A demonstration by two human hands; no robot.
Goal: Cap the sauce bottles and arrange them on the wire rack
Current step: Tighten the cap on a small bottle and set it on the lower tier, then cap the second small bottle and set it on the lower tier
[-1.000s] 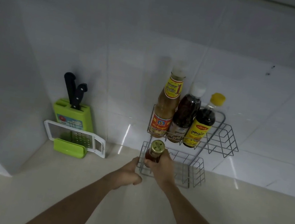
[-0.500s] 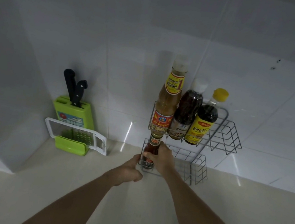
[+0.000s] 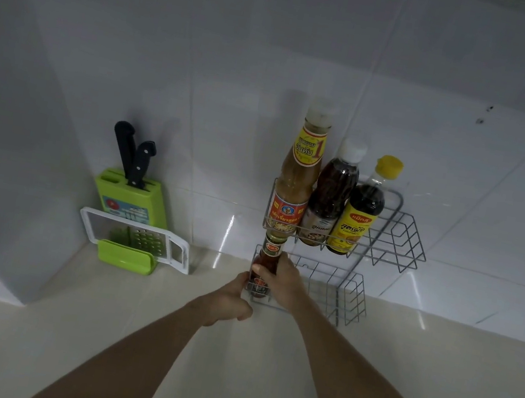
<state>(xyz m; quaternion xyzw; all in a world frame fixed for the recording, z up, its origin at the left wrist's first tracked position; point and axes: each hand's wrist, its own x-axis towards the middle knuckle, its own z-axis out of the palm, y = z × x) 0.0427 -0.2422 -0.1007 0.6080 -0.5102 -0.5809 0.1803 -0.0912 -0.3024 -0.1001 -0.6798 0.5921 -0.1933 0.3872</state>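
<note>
A two-tier wire rack [image 3: 396,242] stands against the tiled wall. Its upper shelf holds three capped bottles: a tall tan sauce bottle [image 3: 296,183], a dark bottle with a white cap [image 3: 333,193] and a dark bottle with a yellow cap [image 3: 361,212]. A small red sauce bottle [image 3: 268,259] stands upright at the left end of the lower shelf, its top just under the upper shelf. My right hand [image 3: 285,282] is wrapped around it. My left hand [image 3: 232,299] rests curled against the rack's lower left front corner; what it grips is hidden.
A green knife block [image 3: 131,194] with two black-handled knives stands in the left corner. A white and green slicer [image 3: 139,240] leans in front of it. The beige counter [image 3: 54,355] spreads toward me; a white wall block juts out at the left.
My right hand carried the small red bottle from in front of the rack into the lower shelf's left end. The camera view tilted down slightly. My left hand stayed at the rack's corner.
</note>
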